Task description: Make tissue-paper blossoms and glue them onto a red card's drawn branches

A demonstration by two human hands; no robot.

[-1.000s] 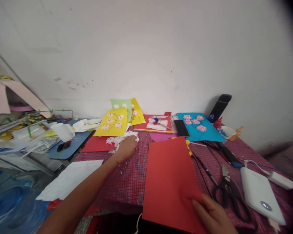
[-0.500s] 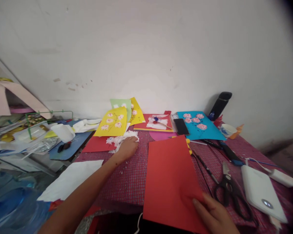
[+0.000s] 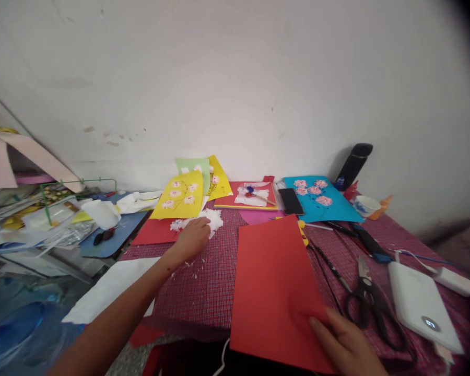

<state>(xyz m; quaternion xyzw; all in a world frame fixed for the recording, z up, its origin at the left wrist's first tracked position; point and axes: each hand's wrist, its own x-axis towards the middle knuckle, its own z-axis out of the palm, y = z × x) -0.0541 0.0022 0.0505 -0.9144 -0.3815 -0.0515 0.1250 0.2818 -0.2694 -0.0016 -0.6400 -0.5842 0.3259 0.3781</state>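
Observation:
My right hand (image 3: 342, 342) grips a red paper sheet (image 3: 272, 292) by its lower right edge, thumb on top and the other fingers partly hidden; the sheet is tilted above the table's front edge. My left hand (image 3: 195, 237) reaches to a heap of white paper scraps (image 3: 216, 219), its fingers curled down into them and partly hidden. Under the scraps lies another red sheet (image 3: 151, 233). Just behind stands a yellow card (image 3: 182, 196) with pink and white flowers, and small white bits lie scattered on the checked cloth (image 3: 207, 292).
On the right lie black scissors (image 3: 366, 303), a white power bank (image 3: 419, 303) and a small bowl (image 3: 366, 206). Behind are a phone (image 3: 291, 201), a blue flower card (image 3: 339, 202) and a black bottle (image 3: 354, 166). A white sheet (image 3: 109, 287) overhangs at left.
My left hand has drawn back a little to the left over the white scraps, uncovering more of them. My right hand and its red sheet stay nearly still.

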